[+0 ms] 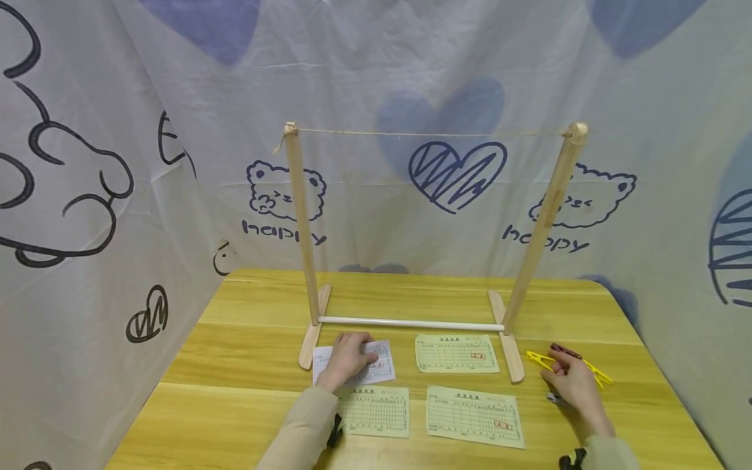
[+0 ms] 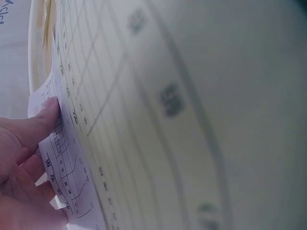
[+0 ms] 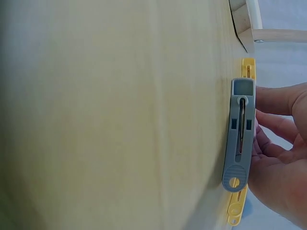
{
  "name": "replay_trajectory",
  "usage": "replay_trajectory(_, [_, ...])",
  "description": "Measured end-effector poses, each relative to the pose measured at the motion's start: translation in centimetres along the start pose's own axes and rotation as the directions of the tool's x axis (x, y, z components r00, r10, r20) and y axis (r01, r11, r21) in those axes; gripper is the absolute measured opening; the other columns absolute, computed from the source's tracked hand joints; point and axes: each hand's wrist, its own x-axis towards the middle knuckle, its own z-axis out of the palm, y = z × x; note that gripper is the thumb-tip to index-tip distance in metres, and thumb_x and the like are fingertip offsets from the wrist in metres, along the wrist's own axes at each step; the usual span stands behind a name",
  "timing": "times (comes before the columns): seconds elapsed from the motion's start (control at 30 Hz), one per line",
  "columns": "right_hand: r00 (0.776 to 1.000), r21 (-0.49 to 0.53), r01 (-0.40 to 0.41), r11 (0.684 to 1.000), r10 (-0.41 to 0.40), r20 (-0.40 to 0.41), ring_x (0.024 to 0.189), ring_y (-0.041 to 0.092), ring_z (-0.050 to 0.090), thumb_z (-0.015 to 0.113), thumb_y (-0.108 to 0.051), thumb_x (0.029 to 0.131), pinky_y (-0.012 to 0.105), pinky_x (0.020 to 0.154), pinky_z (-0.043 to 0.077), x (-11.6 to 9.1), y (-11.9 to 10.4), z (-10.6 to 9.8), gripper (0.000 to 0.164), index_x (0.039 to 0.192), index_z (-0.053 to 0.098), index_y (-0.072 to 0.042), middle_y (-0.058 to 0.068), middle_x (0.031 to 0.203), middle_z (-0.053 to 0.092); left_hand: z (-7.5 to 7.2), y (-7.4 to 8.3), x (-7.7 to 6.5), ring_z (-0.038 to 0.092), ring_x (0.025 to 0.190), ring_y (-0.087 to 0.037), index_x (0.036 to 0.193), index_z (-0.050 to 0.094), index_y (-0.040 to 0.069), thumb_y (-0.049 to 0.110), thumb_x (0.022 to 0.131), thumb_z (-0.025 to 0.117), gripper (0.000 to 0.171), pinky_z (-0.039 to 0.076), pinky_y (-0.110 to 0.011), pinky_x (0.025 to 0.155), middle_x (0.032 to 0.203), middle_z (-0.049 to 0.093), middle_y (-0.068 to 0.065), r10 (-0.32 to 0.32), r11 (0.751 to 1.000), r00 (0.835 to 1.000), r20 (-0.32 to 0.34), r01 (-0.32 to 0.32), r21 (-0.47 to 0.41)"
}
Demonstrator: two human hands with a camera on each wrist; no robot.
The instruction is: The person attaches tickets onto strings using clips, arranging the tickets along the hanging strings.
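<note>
In the head view my left hand [image 1: 349,358] lies over a white printed form [image 1: 382,367] on the table. The left wrist view has the thumb on the printed face of this form [image 2: 72,179], with the other fingers bent behind its edge. My right hand [image 1: 572,382] is among plastic clothespins at the right: yellow [image 1: 600,376], dark red [image 1: 566,350] and a grey clothespin [image 1: 553,397] nearest me. Up close, the grey clothespin [image 3: 240,139] stands in front of a yellow one [image 3: 236,208] and hides my fingertips, so I cannot tell whether they pinch anything.
Behind the forms stands a wooden frame [image 1: 305,228] with a string [image 1: 429,134] across its top and a white rod [image 1: 411,322] low between its feet. Pale green forms lie at the back [image 1: 455,356], front right [image 1: 472,418] and front left [image 1: 376,414]. A printed curtain [image 1: 364,65] surrounds the table.
</note>
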Motion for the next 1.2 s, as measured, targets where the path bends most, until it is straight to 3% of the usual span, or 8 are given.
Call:
replay_trajectory(0.37, [0.997, 0.033, -0.051, 0.998, 0.049, 0.056, 0.078, 0.018, 0.048, 0.075, -0.016, 0.090, 0.027, 0.066, 0.037, 0.50, 0.19, -0.41, 0.057, 0.132, 0.053, 0.015, 0.009, 0.087, 0.056, 0.10, -0.17, 0.02, 0.064, 0.111, -0.040, 0.110, 0.072, 0.001, 0.015, 0.086, 0.079, 0.028, 0.028, -0.065, 0.118, 0.109, 0.074, -0.017, -0.014, 1.000, 1.000, 0.001, 0.014, -0.006])
replay_trajectory(0.8, [0.999, -0.003, -0.014, 1.000, 0.014, -0.044, 0.071, 0.016, 0.047, 0.075, -0.012, 0.087, 0.026, 0.061, 0.035, 0.25, 0.39, 0.01, 0.043, 0.119, 0.062, 0.015, 0.010, 0.080, 0.057, 0.28, -0.28, -0.11, 0.064, 0.110, -0.040, 0.110, 0.071, 0.001, 0.015, 0.087, 0.078, 0.027, 0.029, -0.064, 0.118, 0.108, 0.074, -0.017, -0.014, 1.000, 1.000, -0.001, 0.014, -0.026])
replay_trajectory(1.0, [0.999, -0.005, -0.018, 1.000, 0.018, -0.047, 0.071, 0.018, 0.050, 0.073, -0.014, 0.091, 0.027, 0.059, 0.037, -0.04, 0.16, -0.05, 0.044, 0.122, 0.061, 0.015, 0.015, 0.083, 0.061, 0.31, -0.30, -0.04, 0.064, 0.111, -0.039, 0.111, 0.071, 0.001, 0.014, 0.088, 0.078, 0.028, 0.029, -0.063, 0.118, 0.109, 0.073, -0.017, -0.020, 1.000, 1.000, 0.003, 0.020, -0.016])
replay_trajectory(1.2, [0.998, 0.031, -0.050, 0.998, 0.051, -0.031, 0.082, 0.028, 0.061, 0.069, -0.016, 0.095, 0.027, 0.062, 0.043, -0.28, -0.12, -0.21, 0.045, 0.125, 0.057, 0.014, 0.027, 0.098, 0.065, 0.22, -0.16, -0.09, 0.063, 0.112, -0.040, 0.111, 0.071, 0.001, 0.014, 0.088, 0.078, 0.028, 0.028, -0.062, 0.119, 0.110, 0.073, -0.017, -0.032, 0.999, 0.999, 0.004, 0.032, -0.026])
